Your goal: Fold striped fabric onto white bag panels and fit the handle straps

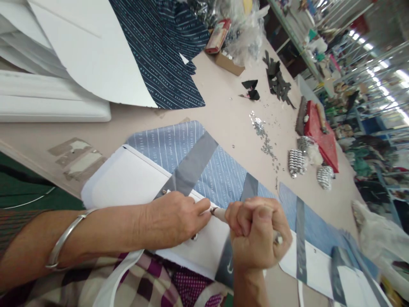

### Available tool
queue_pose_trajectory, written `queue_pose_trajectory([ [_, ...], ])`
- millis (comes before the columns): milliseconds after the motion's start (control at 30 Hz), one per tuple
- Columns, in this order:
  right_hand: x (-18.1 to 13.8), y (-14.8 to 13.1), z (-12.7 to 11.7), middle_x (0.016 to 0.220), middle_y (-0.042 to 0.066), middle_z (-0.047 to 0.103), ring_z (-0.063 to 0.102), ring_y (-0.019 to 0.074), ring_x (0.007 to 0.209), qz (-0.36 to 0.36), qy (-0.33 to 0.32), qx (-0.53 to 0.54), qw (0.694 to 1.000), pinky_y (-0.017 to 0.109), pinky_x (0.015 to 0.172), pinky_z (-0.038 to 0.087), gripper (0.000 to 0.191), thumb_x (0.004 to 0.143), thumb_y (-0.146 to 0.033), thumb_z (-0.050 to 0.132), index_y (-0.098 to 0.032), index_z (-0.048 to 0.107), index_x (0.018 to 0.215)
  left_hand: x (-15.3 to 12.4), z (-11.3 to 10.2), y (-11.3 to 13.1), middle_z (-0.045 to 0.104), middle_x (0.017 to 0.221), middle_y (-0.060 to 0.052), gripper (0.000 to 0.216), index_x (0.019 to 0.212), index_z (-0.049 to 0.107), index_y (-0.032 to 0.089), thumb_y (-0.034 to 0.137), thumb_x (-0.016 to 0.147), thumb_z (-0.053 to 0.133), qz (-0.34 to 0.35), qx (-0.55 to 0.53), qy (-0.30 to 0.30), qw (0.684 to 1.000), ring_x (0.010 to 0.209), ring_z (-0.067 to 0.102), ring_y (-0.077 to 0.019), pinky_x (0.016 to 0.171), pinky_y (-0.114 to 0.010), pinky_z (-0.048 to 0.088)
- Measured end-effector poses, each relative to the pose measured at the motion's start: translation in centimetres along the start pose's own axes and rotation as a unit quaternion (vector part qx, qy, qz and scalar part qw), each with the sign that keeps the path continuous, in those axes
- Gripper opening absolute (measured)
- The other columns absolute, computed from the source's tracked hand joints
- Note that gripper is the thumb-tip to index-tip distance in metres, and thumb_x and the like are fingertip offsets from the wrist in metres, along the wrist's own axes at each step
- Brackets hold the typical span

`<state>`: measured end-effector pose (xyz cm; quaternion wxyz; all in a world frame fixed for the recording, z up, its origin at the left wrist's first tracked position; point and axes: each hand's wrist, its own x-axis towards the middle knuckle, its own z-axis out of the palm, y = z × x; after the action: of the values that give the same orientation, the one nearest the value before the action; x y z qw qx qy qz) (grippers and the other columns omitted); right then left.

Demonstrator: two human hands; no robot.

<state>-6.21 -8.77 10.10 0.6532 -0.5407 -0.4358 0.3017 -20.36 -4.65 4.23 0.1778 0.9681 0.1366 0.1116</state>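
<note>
My right hand (257,236) is closed in a fist round a thin pale tool handle (220,213), whose tip points left at a white card (134,181). My left hand (174,219), with a metal bangle on the wrist, presses fingers together on the card right at the tool's tip. The card lies on light blue striped fabric (169,145) crossed by grey tape strips (194,164). A small metal eyelet (194,237) shows on the card below my left hand.
White boards (79,55) and dark navy patterned fabric (159,51) lie at the far left. Small silver fittings (263,136) are scattered mid-table, with metal stacks (297,162), a red tray (319,132), black scraps (277,81) and a cardboard box (228,64) beyond. More taped pieces (319,251) lie right.
</note>
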Motion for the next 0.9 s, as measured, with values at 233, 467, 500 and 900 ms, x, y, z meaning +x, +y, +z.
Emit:
queue_pose_trajectory([
  [233, 2.1, -0.1, 2.0, 0.048, -0.009, 0.038, 0.037, 0.0064, 0.039, 0.045, -0.131, -0.206, 0.969, 0.02, 0.04, 0.031, 0.027, 0.097, -0.036, 0.049, -0.018, 0.062, 0.082, 0.0, 0.3, 0.0, 0.063, 0.087, -0.004, 0.012, 0.097, 0.06, 0.017, 0.017, 0.088, 0.053, 0.001, -0.006, 0.006, 1.0, 0.056, 0.061, -0.0197, 0.038, -0.034, 0.037],
  [467, 2.6, -0.2, 4.7, 0.051, -0.008, 0.045, 0.041, 0.0054, 0.045, 0.0, -0.24, -0.355, 0.904, 0.02, 0.047, 0.031, 0.025, 0.095, -0.028, 0.048, -0.018, 0.061, 0.076, 0.0, 1.2, -0.3, 0.071, 0.093, -0.009, 0.014, 0.093, 0.065, 0.017, 0.01, 0.086, 0.054, -0.001, -0.092, 0.004, 0.996, 0.073, 0.068, -0.0208, 0.055, -0.03, 0.051],
  [500, 2.7, -0.2, 4.8, 0.052, -0.008, 0.045, 0.041, 0.0052, 0.046, -0.009, -0.242, -0.362, 0.9, 0.02, 0.047, 0.031, 0.025, 0.095, -0.027, 0.048, -0.018, 0.06, 0.075, 0.0, 1.3, -0.3, 0.071, 0.092, -0.009, 0.013, 0.091, 0.065, 0.016, 0.009, 0.086, 0.055, -0.002, -0.102, 0.004, 0.995, 0.076, 0.068, -0.0207, 0.058, -0.03, 0.052],
  [900, 2.5, -0.5, 1.2, 0.047, -0.01, 0.035, 0.034, 0.0061, 0.036, 0.075, -0.115, -0.154, 0.979, 0.019, 0.037, 0.029, 0.023, 0.096, -0.031, 0.049, -0.019, 0.06, 0.08, -0.3, 0.3, -0.2, 0.062, 0.083, -0.002, 0.008, 0.093, 0.057, 0.018, 0.016, 0.089, 0.051, -0.006, -0.021, 0.031, 0.999, 0.057, 0.06, -0.0193, 0.039, -0.033, 0.041],
])
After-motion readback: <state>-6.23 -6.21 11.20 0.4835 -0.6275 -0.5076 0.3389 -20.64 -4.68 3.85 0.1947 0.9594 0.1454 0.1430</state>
